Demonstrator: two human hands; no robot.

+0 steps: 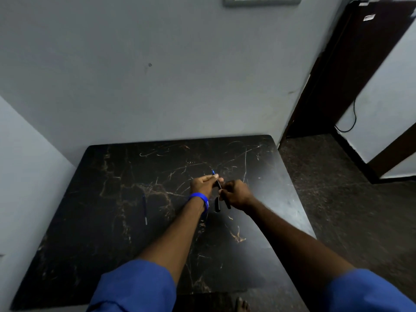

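Observation:
Both my hands meet over the middle of a black marble-patterned table (pixel 112 233). My left hand (pixel 203 185), with a blue wristband, pinches the upper end of a thin dark pen (pixel 218 184) whose blue tip pokes out past my fingers. My right hand (pixel 236 193) grips the pen's lower part; its dark end sticks out below my fist. A short black piece, perhaps the cap (pixel 217 204), lies or hangs just under my hands; whether it is held I cannot tell. A blue pen refill (pixel 144 209) lies on the table to the left.
The table stands against a pale wall at the back and left. Its right edge borders a dark stone floor (pixel 337 188). A dark doorway (pixel 351 70) with a hanging black cable (pixel 352 118) lies at the far right. My bare foot (pixel 242 305) shows below the front edge.

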